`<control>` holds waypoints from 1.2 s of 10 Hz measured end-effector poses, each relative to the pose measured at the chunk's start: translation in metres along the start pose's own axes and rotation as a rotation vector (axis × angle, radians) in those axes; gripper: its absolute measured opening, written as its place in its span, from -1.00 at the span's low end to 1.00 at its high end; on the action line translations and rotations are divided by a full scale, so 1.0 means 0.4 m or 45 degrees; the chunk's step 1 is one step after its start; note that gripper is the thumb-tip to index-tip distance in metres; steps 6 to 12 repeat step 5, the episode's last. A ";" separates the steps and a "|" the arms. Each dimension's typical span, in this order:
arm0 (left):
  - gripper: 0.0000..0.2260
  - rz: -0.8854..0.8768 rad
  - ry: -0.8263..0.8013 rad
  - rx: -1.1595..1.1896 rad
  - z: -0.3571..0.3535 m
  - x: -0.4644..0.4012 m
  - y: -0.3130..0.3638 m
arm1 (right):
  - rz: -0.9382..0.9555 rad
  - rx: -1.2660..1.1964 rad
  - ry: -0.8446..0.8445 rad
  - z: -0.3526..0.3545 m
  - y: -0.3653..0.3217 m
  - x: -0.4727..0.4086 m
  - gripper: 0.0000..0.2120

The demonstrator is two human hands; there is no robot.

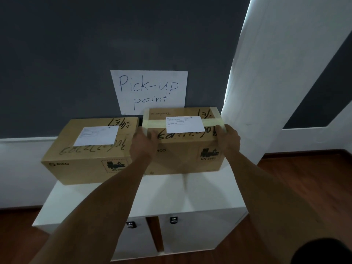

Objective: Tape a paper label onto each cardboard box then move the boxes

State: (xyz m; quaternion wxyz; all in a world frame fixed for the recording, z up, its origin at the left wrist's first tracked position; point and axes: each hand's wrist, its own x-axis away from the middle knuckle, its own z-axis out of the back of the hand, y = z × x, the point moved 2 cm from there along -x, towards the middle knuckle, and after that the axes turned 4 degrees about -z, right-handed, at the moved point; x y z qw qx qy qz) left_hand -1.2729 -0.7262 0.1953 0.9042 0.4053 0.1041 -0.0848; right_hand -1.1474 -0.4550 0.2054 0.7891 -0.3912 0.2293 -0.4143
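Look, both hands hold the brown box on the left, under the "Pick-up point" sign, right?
Not quite: the head view shows the left hand and right hand holding the right brown cardboard box, not the left brown cardboard box, under the white paper sign.

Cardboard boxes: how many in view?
2. Left box sits on the white cabinet, untouched. Right box is beside it under the wall sign, held by the left hand and right hand. None visibly hidden.

A parcel collection corner indoors. A handwritten sign [149, 91] reading "Pick-up point" hangs on the dark wall [57, 54]. Wooden floor [304, 187] below.
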 end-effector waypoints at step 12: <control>-0.41 -0.211 0.097 -0.007 0.048 0.105 -0.016 | -0.107 -0.260 -0.081 0.037 0.049 0.138 -0.31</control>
